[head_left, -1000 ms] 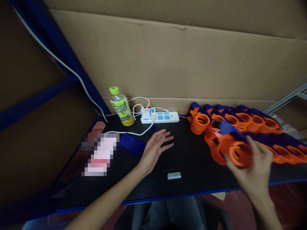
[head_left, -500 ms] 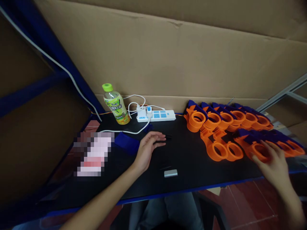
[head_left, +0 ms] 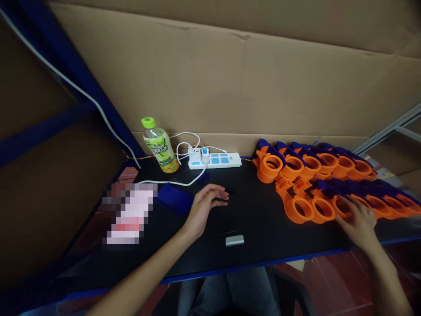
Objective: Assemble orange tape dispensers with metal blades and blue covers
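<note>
My left hand (head_left: 208,204) hovers over the black table, its fingers loosely bent and apart, with nothing visible in them. My right hand (head_left: 360,226) is at the front row of parts, fingers around an orange-and-blue ring holder (head_left: 340,208); its fingers partly hide this part. To its left, touching or nearly so, lie two orange ring holders (head_left: 298,210) without visible blue pieces on top. More orange-and-blue ring holders (head_left: 383,205) line up to its right. Nearest to my left hand is a dark blue piece (head_left: 174,198) lying on the table.
Behind stands another row of orange-and-blue ring holders (head_left: 292,166). A power strip (head_left: 215,161) with white cables and a green-capped drink bottle (head_left: 161,149) stand before the cardboard wall (head_left: 230,79). A small silver-grey bar (head_left: 234,240) lies near the table's front edge (head_left: 256,269).
My right hand has moved left, and the orange-and-blue ring holder with it, up to the two orange holders. My left hand has hardly moved.
</note>
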Demonstrator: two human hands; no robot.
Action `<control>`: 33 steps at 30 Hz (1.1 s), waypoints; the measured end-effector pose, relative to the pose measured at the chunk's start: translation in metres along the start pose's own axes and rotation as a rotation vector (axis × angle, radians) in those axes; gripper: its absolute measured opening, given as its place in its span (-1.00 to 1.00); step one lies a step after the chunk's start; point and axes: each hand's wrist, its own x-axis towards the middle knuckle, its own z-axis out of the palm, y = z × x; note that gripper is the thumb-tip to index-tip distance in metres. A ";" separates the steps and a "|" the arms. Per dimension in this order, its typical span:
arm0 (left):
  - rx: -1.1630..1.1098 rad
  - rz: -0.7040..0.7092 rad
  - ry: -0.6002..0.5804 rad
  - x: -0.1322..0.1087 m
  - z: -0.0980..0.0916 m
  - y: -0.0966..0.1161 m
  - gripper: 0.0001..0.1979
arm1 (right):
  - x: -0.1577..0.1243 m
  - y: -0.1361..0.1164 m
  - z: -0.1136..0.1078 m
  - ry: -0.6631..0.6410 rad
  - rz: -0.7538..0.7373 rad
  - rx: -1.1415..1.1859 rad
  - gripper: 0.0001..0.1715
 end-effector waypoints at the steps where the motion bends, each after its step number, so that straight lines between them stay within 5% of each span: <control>1: 0.006 -0.008 -0.003 0.000 0.000 0.000 -0.85 | 0.000 0.000 0.002 0.004 -0.003 0.000 -0.23; 6: 0.029 -0.025 -0.024 -0.002 0.003 0.001 -0.84 | 0.004 -0.002 -0.002 -0.001 -0.056 0.030 -0.22; 11: 0.040 -0.019 -0.036 -0.002 0.003 0.001 -0.84 | -0.003 -0.020 -0.027 0.096 -0.260 0.197 -0.46; 15: 0.045 -0.020 -0.037 -0.002 0.003 0.000 -0.83 | -0.011 -0.041 -0.026 -0.030 -0.467 0.121 -0.57; 19: 0.058 -0.016 -0.032 -0.003 0.004 0.002 -0.84 | -0.014 -0.045 -0.022 -0.037 -0.516 0.117 -0.50; 25: 0.055 0.036 -0.043 -0.002 0.002 0.003 -0.82 | -0.037 -0.045 -0.075 0.068 -0.487 0.192 -0.64; 29: 0.058 0.061 -0.185 -0.004 0.002 -0.001 -0.72 | -0.055 -0.097 -0.102 0.195 -0.475 0.419 -0.71; 33: -0.004 -0.056 -0.553 -0.012 0.007 -0.004 -0.27 | -0.056 -0.199 -0.101 -0.079 -0.682 0.732 -0.82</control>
